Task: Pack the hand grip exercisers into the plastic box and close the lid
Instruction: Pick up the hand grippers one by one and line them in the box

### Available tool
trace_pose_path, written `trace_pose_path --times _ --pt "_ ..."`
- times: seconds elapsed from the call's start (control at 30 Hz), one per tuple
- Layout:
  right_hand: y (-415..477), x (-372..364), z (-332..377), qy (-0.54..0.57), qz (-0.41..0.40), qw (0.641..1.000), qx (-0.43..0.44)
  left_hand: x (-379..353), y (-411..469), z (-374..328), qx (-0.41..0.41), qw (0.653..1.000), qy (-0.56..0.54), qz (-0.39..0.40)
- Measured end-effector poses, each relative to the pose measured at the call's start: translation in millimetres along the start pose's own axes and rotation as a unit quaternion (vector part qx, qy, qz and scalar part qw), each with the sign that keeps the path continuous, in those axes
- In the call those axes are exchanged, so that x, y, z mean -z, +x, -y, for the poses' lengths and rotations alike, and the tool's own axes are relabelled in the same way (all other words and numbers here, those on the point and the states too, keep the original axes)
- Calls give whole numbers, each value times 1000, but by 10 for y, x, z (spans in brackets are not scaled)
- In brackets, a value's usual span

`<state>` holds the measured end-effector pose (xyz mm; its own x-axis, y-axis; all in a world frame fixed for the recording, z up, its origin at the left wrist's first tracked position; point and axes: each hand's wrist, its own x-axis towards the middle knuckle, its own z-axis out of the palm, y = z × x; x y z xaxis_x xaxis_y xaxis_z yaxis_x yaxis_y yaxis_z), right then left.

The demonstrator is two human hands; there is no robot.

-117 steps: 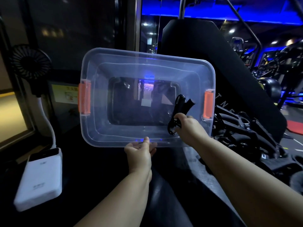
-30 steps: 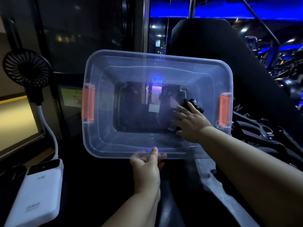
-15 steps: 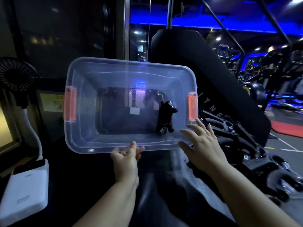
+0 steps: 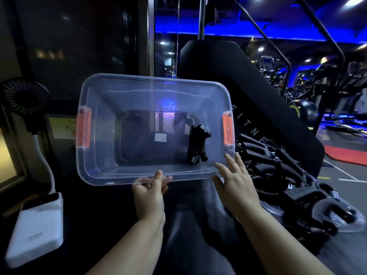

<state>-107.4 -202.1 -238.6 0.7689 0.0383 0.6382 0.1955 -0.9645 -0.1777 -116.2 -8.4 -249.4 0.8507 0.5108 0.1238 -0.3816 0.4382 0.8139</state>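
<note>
Dark gym, blue lights. A fan [image 4: 24,96] and a white power bank [image 4: 35,231] sit far left. Left hand [image 4: 149,195] pinches the plastic box [image 4: 99,168] by its near rim, tipping it up. One hand grip exerciser [image 4: 197,146] lies at its right end. Right hand [image 4: 236,183], loose and empty, is by the near right corner. Next, pull one from the tangled pile [image 4: 278,167] at right.
</note>
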Motion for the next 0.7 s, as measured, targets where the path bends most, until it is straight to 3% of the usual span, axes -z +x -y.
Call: trace_pose_path --times 0.2,0.4,0.57,0.7 --pt "-50 47 8 24 17 999 -13 -13 33 28 -34 999 13 5" --pt "-193 303 -100 31 -48 998 4 -26 32 45 -49 999 22 4" --pt "-354 499 -317 13 -42 997 -56 -22 19 46 -47 998 29 6" --pt "-489 683 -465 -65 -8 989 -130 -9 -2 38 -34 999 39 4"
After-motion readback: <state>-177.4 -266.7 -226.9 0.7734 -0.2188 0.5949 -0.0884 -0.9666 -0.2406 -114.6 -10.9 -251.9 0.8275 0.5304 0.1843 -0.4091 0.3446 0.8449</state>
